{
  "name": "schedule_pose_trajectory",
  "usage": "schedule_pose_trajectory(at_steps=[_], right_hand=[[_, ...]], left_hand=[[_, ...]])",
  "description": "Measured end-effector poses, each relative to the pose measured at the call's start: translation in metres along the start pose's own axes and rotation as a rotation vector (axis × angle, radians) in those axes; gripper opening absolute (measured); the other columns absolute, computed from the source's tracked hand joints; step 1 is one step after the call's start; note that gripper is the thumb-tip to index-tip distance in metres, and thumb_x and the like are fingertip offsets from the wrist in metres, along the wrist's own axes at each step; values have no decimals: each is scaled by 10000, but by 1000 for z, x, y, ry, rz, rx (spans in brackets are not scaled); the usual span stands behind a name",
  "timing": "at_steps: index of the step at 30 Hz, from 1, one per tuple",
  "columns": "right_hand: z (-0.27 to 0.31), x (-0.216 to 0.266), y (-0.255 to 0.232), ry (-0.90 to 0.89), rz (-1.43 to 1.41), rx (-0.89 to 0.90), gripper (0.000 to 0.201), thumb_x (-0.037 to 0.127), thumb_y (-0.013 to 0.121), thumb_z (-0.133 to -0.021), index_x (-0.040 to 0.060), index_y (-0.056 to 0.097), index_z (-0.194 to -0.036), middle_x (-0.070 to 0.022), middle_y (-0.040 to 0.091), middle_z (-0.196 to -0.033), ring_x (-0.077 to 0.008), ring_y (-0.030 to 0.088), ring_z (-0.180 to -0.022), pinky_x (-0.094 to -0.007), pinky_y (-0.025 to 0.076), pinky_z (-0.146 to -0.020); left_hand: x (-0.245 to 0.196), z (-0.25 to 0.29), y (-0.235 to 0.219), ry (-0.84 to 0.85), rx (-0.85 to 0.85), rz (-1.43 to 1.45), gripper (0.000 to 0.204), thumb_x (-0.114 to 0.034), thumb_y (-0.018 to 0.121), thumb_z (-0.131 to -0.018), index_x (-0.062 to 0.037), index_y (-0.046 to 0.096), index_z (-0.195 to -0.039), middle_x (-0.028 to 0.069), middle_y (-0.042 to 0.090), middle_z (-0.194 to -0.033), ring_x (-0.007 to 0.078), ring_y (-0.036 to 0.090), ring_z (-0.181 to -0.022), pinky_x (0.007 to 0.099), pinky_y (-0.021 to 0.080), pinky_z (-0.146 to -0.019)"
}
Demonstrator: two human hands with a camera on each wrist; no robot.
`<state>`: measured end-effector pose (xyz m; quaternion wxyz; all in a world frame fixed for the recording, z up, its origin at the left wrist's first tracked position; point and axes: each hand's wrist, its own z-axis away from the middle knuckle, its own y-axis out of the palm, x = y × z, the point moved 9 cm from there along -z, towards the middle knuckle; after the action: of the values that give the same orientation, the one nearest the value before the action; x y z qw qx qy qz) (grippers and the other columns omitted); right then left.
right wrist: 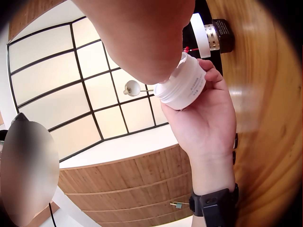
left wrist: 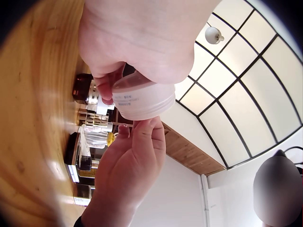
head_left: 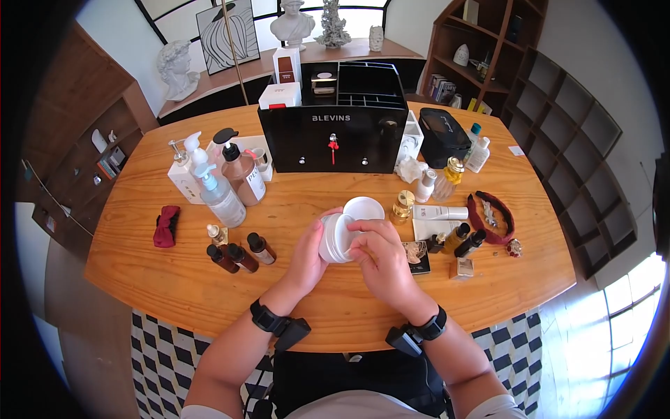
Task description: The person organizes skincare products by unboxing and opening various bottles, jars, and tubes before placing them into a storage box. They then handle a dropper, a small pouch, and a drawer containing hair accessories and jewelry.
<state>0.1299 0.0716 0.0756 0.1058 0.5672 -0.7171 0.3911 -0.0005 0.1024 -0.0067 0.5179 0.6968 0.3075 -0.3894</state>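
My left hand [head_left: 306, 256] grips a white cream jar [head_left: 329, 246] from its side, holding it tilted over the table; the jar's faint printed label shows in the right wrist view. My right hand [head_left: 382, 260] is at the jar's mouth, its thumb and fingers curled at a thin white inner lid [head_left: 343, 229] that stands up over the rim. The fingertips partly hide the mouth. Just beyond the jar, a round white screw lid [head_left: 364, 207] shows; in the right wrist view it stands close to a dark bottle with a metal collar [right wrist: 214, 37].
A black organizer box [head_left: 333, 140] stands at the back. Pump bottles [head_left: 225, 199] and small brown bottles [head_left: 243, 258] are on the left, with a red bow [head_left: 166, 227]. To the right lie a white tube [head_left: 440, 213], perfume bottles [head_left: 403, 207] and a red headband [head_left: 508, 227].
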Motion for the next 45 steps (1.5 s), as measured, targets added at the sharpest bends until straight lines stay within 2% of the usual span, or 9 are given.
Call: schedule_pose_trajectory(at_steps=[6,12,18,22,25,28,31,34,45], right_hand=[[-1,-4,-3,62,-53,7,126,-53,684,-817,27,613,-882,-125,680,-1150,-330,612,-1053,-404,490,-901],[14,-51,7,529,-660,-5,3,42,611,-985,44,609,-987,-47,681,-1110,-123,582,-1003,-279,484,-857],[14,-78,-1,676,-1221,-201,113,118,515,-1054,75,617,-1032,-7,648,-1041,-83,546,-943,-252,456,-854],[11,-77,-3,721,-1305,-242,98,104,522,-1045,68,613,-1045,-12,641,-1051,-79,541,-918,-244,451,-853],[16,-91,-1,672,-1275,-273,102,121,545,-1041,51,617,-1058,-29,649,-1090,-96,560,-966,-268,465,-874],[13,-85,-25,561,-622,-322,69,99,625,-989,33,634,-1006,-62,675,-1096,-175,587,-1018,-324,472,-906],[-4,-43,-44,206,67,-294,75,53,699,-897,17,642,-928,-95,690,-1084,-278,595,-1060,-388,467,-936],[-14,-33,-35,63,250,-266,103,20,725,-815,25,654,-888,-111,689,-1081,-344,584,-1074,-429,464,-938],[-16,-48,-4,62,384,-141,88,67,747,-784,51,683,-843,-99,693,-1040,-371,577,-1129,-488,454,-949]], left_hand=[[0,-1,-3,-29,-24,11,577,-449,216,-1106,-45,412,-1469,124,543,-1398,214,538,-1299,373,438,-1096],[11,-6,-8,-71,-66,103,605,-478,178,-1097,-74,429,-1470,93,563,-1387,208,571,-1254,392,476,-1044],[6,-2,-8,-144,-144,355,602,-505,244,-1075,-96,488,-1442,63,636,-1285,218,631,-1093,405,528,-891],[6,-2,-10,-146,-84,461,621,-523,275,-1059,-84,488,-1442,93,667,-1195,243,640,-1036,397,523,-898],[5,0,-9,-170,-113,525,636,-536,293,-1050,-76,485,-1444,113,679,-1133,254,641,-995,387,518,-892],[0,0,-9,-163,-153,552,643,-544,301,-1045,-74,482,-1445,124,685,-1089,260,639,-963,381,512,-877],[-2,-1,-12,-138,-159,551,642,-547,305,-1042,-76,485,-1440,127,685,-1080,262,635,-936,371,506,-846],[-4,-2,-13,-118,-158,554,644,-553,310,-1039,-76,490,-1433,132,685,-1072,262,630,-915,364,499,-824],[-12,-2,-12,-65,-24,519,610,-529,295,-1057,-99,528,-1420,48,683,-1152,199,637,-1050,396,518,-890]])
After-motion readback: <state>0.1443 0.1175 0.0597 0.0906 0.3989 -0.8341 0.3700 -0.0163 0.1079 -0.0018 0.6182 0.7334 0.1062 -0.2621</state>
